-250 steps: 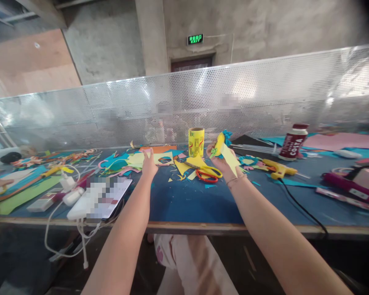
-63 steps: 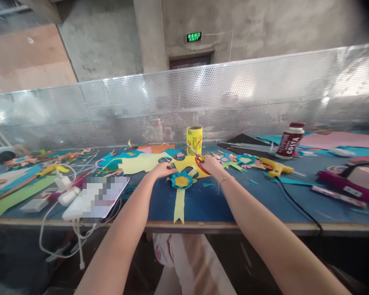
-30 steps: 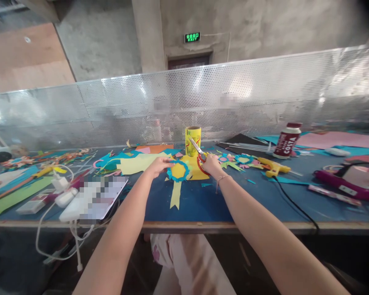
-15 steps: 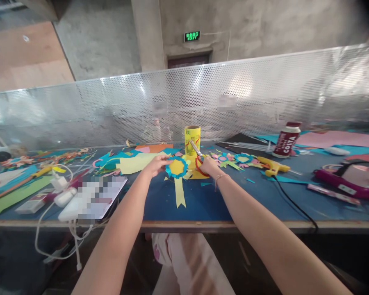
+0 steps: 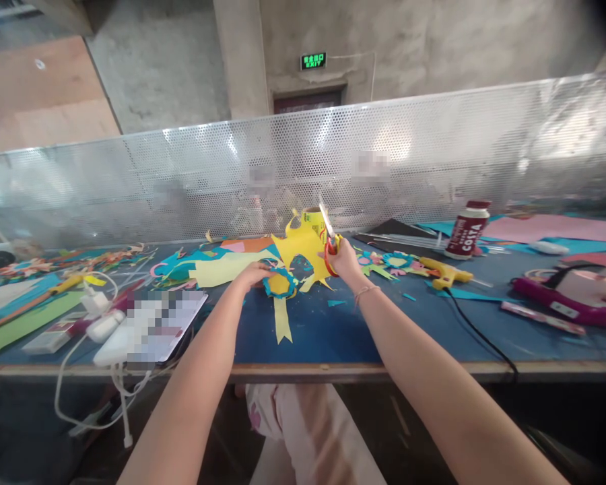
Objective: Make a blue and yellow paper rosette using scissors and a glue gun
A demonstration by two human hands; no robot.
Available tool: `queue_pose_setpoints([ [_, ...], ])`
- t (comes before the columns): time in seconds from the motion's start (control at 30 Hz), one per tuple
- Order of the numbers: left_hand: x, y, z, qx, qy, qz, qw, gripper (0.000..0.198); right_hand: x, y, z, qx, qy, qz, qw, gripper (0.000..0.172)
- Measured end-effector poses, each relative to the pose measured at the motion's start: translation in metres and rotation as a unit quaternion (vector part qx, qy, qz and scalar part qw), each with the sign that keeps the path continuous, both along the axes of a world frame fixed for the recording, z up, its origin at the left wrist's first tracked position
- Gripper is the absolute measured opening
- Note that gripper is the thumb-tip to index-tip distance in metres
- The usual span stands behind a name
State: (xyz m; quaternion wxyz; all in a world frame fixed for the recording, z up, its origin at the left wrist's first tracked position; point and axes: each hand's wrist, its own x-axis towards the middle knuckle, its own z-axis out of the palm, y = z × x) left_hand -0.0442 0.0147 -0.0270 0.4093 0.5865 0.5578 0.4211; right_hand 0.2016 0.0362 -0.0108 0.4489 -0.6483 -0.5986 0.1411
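Note:
My left hand (image 5: 255,277) is closed on the edge of a paper rosette (image 5: 279,283), which has a yellow centre, a blue ruffled rim and a pale yellow ribbon tail hanging toward me. My right hand (image 5: 344,261) is wrapped round the red handles of a pair of scissors (image 5: 326,221), blades pointing up and away. Beside the scissors a yellow paper sheet (image 5: 297,244) with cut-out holes stands raised off the table; whether my right fingers also grip it I cannot tell. Behind it a yellow tape roll (image 5: 312,217) is partly hidden.
To the right lie a yellow glue gun (image 5: 447,273) with a black cable, a dark red bottle (image 5: 467,230) and another blue-rimmed rosette (image 5: 398,260). A phone (image 5: 174,327) and white cables are at left. Paper scraps cover the back, before a perforated metal screen (image 5: 192,182).
The yellow sheet has risen from the table in front of the tape roll. The scissors now point more upright. The rosette has shifted slightly left in my left hand.

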Motion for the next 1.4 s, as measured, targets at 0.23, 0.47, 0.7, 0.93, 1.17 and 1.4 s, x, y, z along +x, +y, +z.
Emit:
queue_pose_setpoints([
  [0.23, 0.003, 0.007, -0.002, 0.078, 0.211, 0.024, 0.974, 0.016, -0.001, 0.001, -0.002, 0.113, 0.295, 0.174, 0.933, 0.052],
  [0.47, 0.017, 0.002, 0.002, 0.133, 0.179, -0.019, 0.975, 0.025, -0.011, -0.01, -0.002, 0.061, 0.315, 0.253, 0.913, 0.047],
  [0.7, 0.041, -0.016, 0.011, 0.099, -0.009, -0.108, 0.989, 0.044, -0.024, -0.021, -0.003, 0.033, 0.205, 0.256, 0.944, 0.03],
  [0.93, 0.049, -0.028, 0.021, 0.088, -0.127, -0.151, 0.976, 0.052, -0.034, -0.029, 0.0, 0.071, 0.187, 0.311, 0.929, 0.026],
  [1.17, 0.046, -0.023, 0.019, 0.042, -0.106, -0.074, 0.991, 0.037, -0.034, -0.031, 0.006, 0.071, 0.139, 0.252, 0.955, 0.029],
  [1.4, 0.031, -0.009, 0.023, 0.114, -0.229, 0.105, 0.961, 0.032, -0.031, -0.027, -0.005, 0.014, -0.003, 0.201, 0.98, 0.036],
])
